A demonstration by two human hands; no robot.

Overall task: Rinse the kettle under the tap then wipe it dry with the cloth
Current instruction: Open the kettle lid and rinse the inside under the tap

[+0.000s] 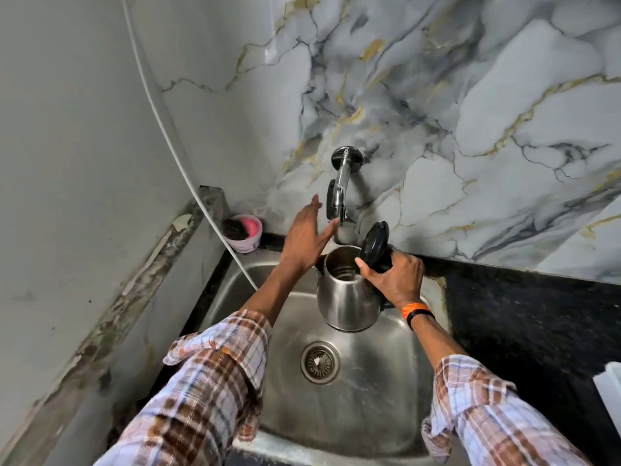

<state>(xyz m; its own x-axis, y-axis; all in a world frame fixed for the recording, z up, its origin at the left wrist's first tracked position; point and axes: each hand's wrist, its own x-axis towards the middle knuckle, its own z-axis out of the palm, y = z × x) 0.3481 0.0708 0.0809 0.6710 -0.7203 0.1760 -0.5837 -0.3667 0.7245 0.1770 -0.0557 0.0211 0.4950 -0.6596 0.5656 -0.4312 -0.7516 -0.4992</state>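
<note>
A steel kettle with its black lid flipped up hangs over the steel sink, its mouth just below the tap. My right hand grips the kettle's black handle, thumb at the rim. The chrome tap juts from the marble wall. My left hand is spread open right beside the tap's lever, fingertips close to the spout; I cannot tell whether it touches. No stream of water is clear to see. No cloth is in view.
A pink tub with a dark scrubber sits at the sink's back left corner. A white cord runs down the left wall into the sink. Black counter lies on the right, with a white object at its edge. The drain is mid-basin.
</note>
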